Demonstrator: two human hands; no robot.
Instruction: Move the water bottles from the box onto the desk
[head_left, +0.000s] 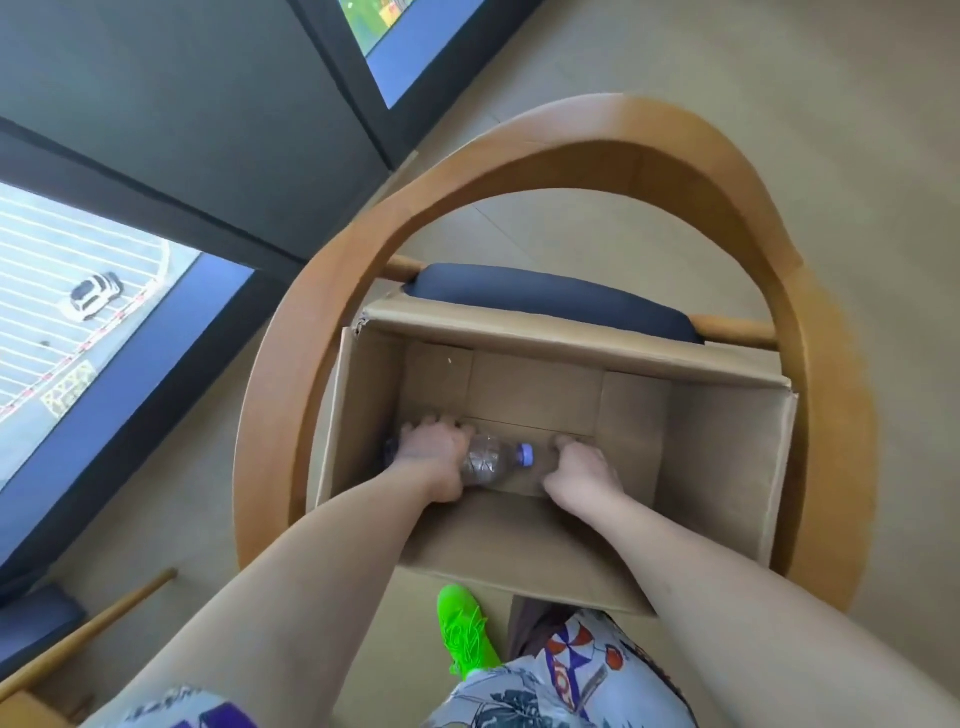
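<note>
Water bottle (488, 460) with a blue cap lies on its side on the floor of the cardboard box (727, 441), which sits on a wooden armchair (597, 150). Left hand (434, 452) curls its fingers over the bottle's body, gripping it. Right hand (584, 475) rests just beside the cap with fingers curled; whether it holds anything I cannot tell.

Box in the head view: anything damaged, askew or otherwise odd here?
Minor only. The cardboard box has a small tear at its far-left top corner, and it stands on a chair seat. The one visible water bottle lies on its side, capped, with the left hand on it. No spill shows.
</note>
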